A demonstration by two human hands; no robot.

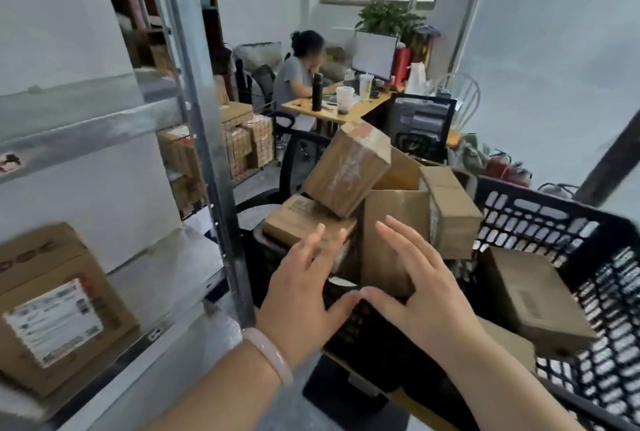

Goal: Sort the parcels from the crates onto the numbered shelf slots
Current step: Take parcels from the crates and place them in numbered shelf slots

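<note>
A tall cardboard parcel stands on end in the black plastic crate, its long axis upright and its broad face turned toward the hands. It sits between them, just beyond the right hand, whose spread fingers overlap its face; whether they touch it cannot be told. The left hand is beside the right, thumbs nearly meeting, fingers straight and splayed. Neither hand holds anything.

Past the left fingertips a flat parcel lies with its long axis running away to the left. A tilted parcel rests on it, tipped on one edge, its upper end pointing up and to the right. Right of the right hand's fingers a squat parcel leans on the tall one, and farther right a long parcel lies slanted in the crate.

A pale bracelet circles the left wrist. Left of the hands rises a metal shelf post, and a labelled parcel sits on the shelf beyond it. Far ahead a person sits at a desk with a monitor.
</note>
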